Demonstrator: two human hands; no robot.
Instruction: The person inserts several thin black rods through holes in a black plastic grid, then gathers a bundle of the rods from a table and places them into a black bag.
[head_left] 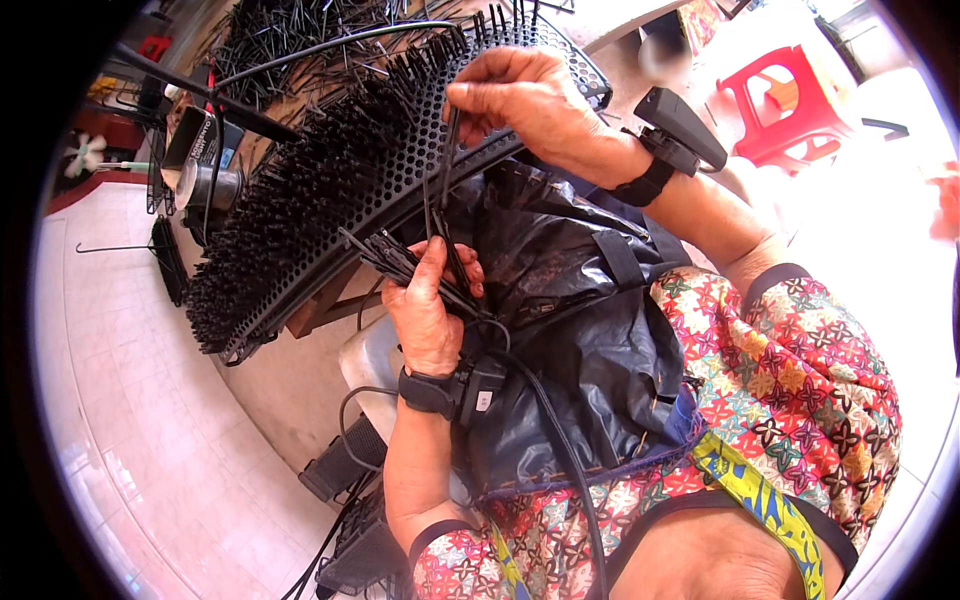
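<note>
A long black perforated panel slants across the middle of the view. Thin black rods stand densely in its holes along the left part, and bare holes show nearer to my right hand. My left hand, beside the panel's near edge, is closed around a bundle of black strips whose ends stick out to the left. Over the panel's right part, my right hand pinches one thin black strip between thumb and fingers. That strip hangs down toward my left hand.
A heap of loose black strips lies on the table behind the panel. A metal cylinder stands at left. A red plastic stool is at far right. A black cable runs over the black apron on my lap.
</note>
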